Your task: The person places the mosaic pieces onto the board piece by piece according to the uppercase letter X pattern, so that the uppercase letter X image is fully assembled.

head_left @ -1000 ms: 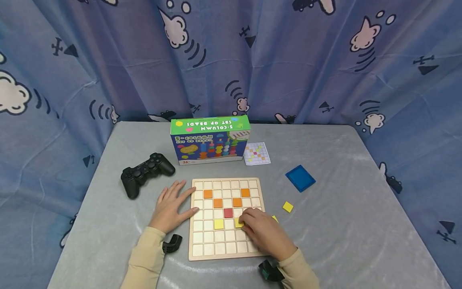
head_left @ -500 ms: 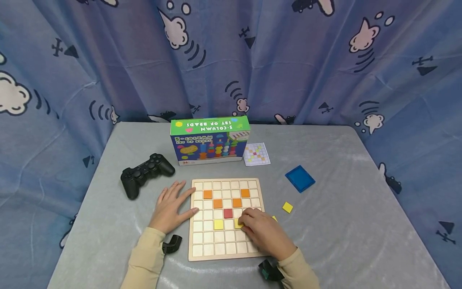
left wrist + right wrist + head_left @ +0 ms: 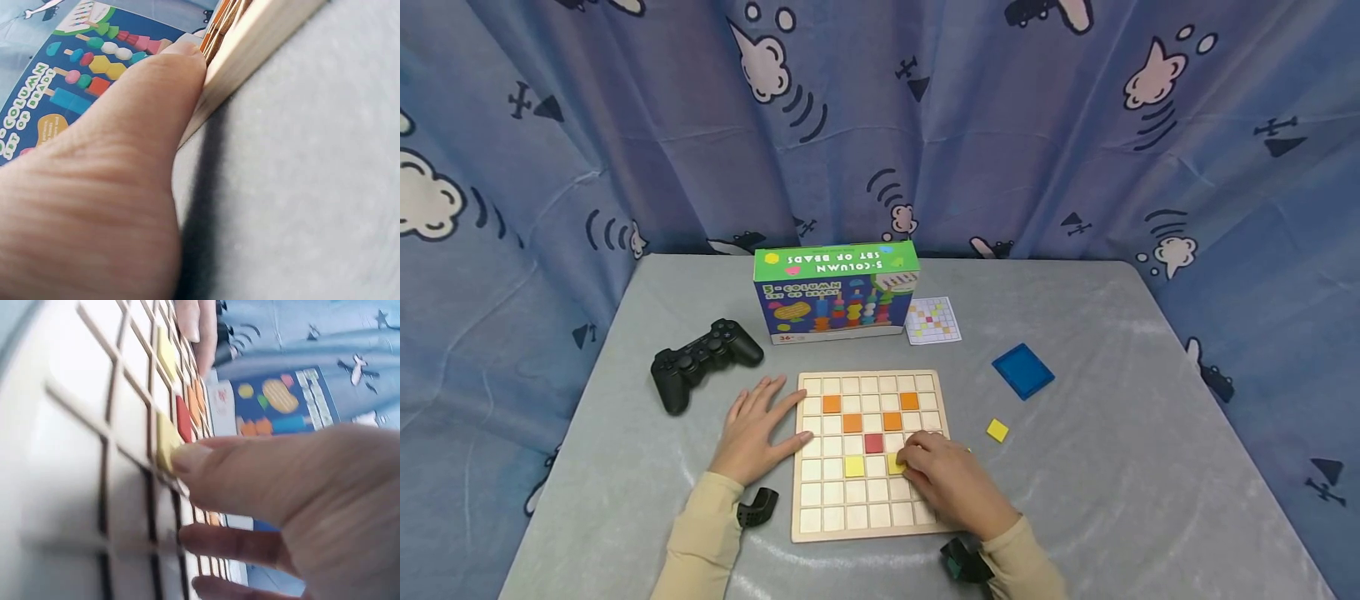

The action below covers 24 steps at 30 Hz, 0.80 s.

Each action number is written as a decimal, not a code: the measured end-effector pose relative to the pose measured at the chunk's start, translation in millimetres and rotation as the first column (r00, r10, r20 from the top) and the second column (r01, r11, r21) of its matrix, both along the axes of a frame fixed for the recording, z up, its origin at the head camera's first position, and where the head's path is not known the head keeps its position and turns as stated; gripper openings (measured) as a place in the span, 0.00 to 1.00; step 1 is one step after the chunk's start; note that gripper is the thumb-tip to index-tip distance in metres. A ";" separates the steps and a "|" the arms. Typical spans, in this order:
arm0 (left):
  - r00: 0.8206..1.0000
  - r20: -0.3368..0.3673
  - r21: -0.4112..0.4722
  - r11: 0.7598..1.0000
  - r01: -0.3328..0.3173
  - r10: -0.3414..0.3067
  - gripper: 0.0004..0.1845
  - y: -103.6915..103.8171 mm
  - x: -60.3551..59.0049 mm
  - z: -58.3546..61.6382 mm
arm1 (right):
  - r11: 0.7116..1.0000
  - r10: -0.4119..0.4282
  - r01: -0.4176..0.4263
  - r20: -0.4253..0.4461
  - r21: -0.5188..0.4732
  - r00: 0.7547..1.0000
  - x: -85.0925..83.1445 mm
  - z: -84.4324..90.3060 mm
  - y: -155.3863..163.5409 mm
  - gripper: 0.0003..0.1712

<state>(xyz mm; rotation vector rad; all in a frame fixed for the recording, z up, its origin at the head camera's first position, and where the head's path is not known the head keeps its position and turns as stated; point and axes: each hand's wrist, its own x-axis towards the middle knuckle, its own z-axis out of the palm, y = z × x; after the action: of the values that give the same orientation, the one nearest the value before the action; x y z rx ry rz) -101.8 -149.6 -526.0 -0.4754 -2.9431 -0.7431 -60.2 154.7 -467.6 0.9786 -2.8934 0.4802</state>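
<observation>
Grey tabletop (image 3: 1075, 500) bore a box (image 3: 837, 292) reading "5-COLUMN SET OF BEADS"; right hand (image 3: 955, 483) pinched a yellow tile (image 3: 895, 464) on the board (image 3: 871, 517), left hand (image 3: 754, 433) flat.

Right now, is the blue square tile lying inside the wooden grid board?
No, the blue square tile lies on the grey table, apart from the wooden grid board.

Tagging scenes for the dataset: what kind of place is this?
Likely a staged tabletop recording booth, not a home: a grey-covered table ringed by a cartoon-print blue curtain, with a wooden grid board, toy box and game controller.
</observation>
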 end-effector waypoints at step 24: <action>1.000 -0.012 -0.003 1.000 0.000 0.000 0.35 -1.2 -0.2 -3.7 | 0.918 -0.394 0.392 0.026 0.059 0.919 -11.4 -6.5 96.3 0.11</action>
<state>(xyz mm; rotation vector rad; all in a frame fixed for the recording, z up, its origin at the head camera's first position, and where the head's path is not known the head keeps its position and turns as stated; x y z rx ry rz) -102.0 -150.8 -529.7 -0.4778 -2.9341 -0.7331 -71.7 251.1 -474.1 0.3697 -3.0342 0.3966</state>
